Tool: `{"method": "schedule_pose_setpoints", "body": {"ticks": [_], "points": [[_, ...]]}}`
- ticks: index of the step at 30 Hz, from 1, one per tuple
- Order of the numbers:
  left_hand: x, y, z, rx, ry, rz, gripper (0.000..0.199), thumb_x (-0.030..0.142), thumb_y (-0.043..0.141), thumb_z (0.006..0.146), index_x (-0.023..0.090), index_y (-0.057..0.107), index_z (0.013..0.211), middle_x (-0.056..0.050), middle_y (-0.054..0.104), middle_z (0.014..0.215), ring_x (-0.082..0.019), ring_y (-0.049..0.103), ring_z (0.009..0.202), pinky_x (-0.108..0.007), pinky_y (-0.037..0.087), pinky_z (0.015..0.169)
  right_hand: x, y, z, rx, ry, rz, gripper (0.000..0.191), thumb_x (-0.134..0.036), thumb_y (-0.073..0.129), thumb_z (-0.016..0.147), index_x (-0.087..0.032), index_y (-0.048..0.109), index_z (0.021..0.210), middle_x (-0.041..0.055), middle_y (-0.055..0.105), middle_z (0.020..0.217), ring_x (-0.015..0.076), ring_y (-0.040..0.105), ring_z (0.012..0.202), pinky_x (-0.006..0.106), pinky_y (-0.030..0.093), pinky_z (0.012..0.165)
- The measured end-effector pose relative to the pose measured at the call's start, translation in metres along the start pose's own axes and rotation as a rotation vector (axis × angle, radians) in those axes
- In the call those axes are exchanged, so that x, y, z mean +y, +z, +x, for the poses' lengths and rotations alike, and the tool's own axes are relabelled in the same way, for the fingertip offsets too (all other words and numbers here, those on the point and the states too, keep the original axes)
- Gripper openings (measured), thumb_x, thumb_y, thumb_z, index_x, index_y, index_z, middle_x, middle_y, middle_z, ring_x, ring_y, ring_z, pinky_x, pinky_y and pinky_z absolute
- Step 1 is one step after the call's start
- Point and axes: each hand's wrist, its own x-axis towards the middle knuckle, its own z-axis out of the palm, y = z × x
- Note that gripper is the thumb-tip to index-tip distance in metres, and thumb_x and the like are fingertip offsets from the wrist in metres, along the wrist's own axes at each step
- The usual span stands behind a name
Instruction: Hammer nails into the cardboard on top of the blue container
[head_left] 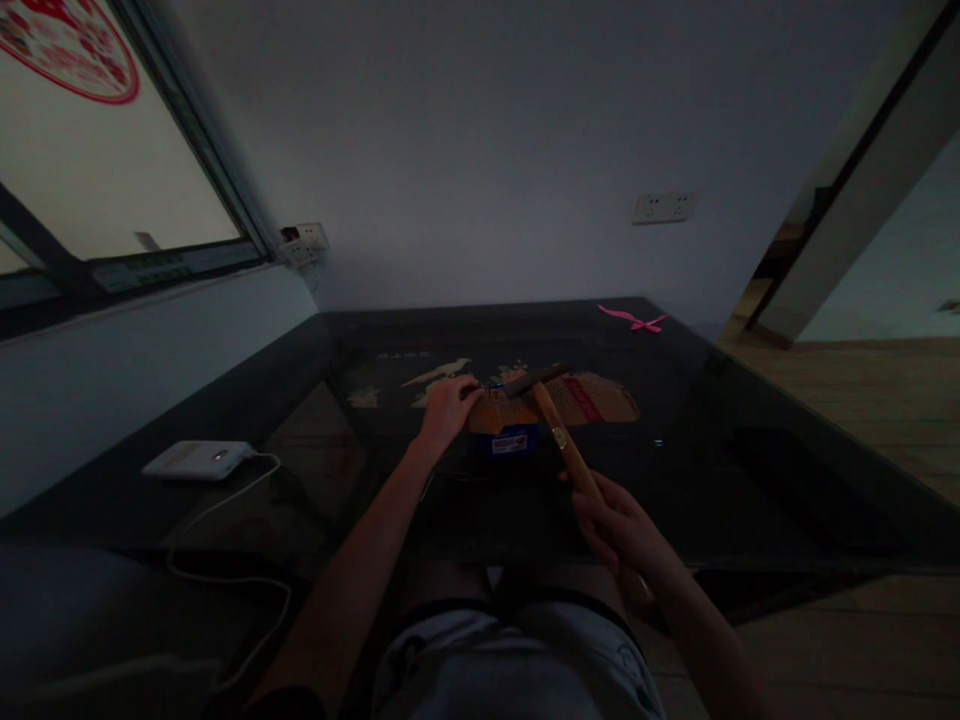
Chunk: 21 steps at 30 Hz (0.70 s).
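Observation:
My right hand [619, 520] is wrapped round the wooden handle of a hammer [568, 447]. The hammer's dark head is over a brown cardboard piece [499, 412], and I cannot tell whether it touches. Under the cardboard's near side sits a small blue box [510, 442] with a white label. My left hand [451, 408] is at the cardboard's left edge, fingers bent and pinched together. Whatever they may hold is too small and dark to make out. A brown and red cardboard flap [596, 398] lies to the right, behind the hammer.
The dark glossy table [420, 500] has bird and flower pictures on its top. On the left is a white power bank [201, 459] with a white cable. A pink ribbon-like item [636, 320] lies at the far right. A dark flat object [814, 485] is near the right edge.

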Motion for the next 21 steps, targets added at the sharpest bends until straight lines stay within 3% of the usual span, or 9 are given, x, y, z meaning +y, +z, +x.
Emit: {"method": "schedule_pose_setpoints", "body": {"ticks": [8,12,15,17,21], "points": [[0.005,-0.005,0.0,0.005,-0.037,-0.079,0.016,0.019,0.06,0.077,0.017,0.065,0.092,-0.004,0.068,0.082,-0.016,0.062,0.072,-0.028,0.048,0.07,-0.012,0.0,-0.005,-0.056,-0.048,0.016,0.047,-0.041,0.058,0.078,-0.015,0.044,0.115,-0.013,0.04,0.041,0.0025,0.028,0.025,0.013,0.02,0.027],[0.011,-0.024,-0.006,0.139,-0.012,-0.057,0.023,0.018,0.06,0.076,0.017,0.06,0.099,-0.005,0.066,0.092,-0.014,0.06,0.076,-0.028,0.047,0.076,-0.019,-0.001,-0.015,0.001,-0.063,0.027,0.049,-0.04,0.061,0.077,-0.015,0.046,0.116,-0.0108,0.044,0.046,0.0014,0.03,0.026,0.013,0.022,0.027],[0.018,-0.042,-0.027,0.209,0.027,-0.012,0.016,0.022,0.057,0.079,0.017,0.059,0.094,-0.004,0.064,0.09,-0.013,0.057,0.076,-0.027,0.045,0.076,-0.021,-0.004,-0.024,0.037,-0.054,0.033,0.047,-0.04,0.061,0.077,-0.016,0.047,0.116,-0.0115,0.042,0.044,0.0009,0.028,0.025,0.012,0.022,0.027],[0.023,-0.049,-0.047,0.097,0.065,-0.003,0.012,0.024,0.054,0.082,0.018,0.058,0.091,-0.003,0.063,0.086,-0.013,0.057,0.075,-0.026,0.045,0.074,-0.021,-0.008,-0.03,0.061,-0.043,0.04,0.047,-0.04,0.062,0.077,-0.018,0.047,0.116,-0.0109,0.043,0.046,0.0004,0.028,0.025,0.012,0.022,0.027],[0.025,-0.043,-0.081,-0.379,0.207,0.144,0.01,0.026,0.057,0.082,0.02,0.06,0.09,-0.001,0.064,0.089,-0.015,0.058,0.082,-0.029,0.041,0.076,-0.021,-0.013,-0.041,0.101,-0.035,0.017,0.052,-0.046,0.064,0.074,-0.017,0.048,0.115,-0.0106,0.041,0.041,0.0012,0.026,0.023,0.013,0.019,0.026]]}}
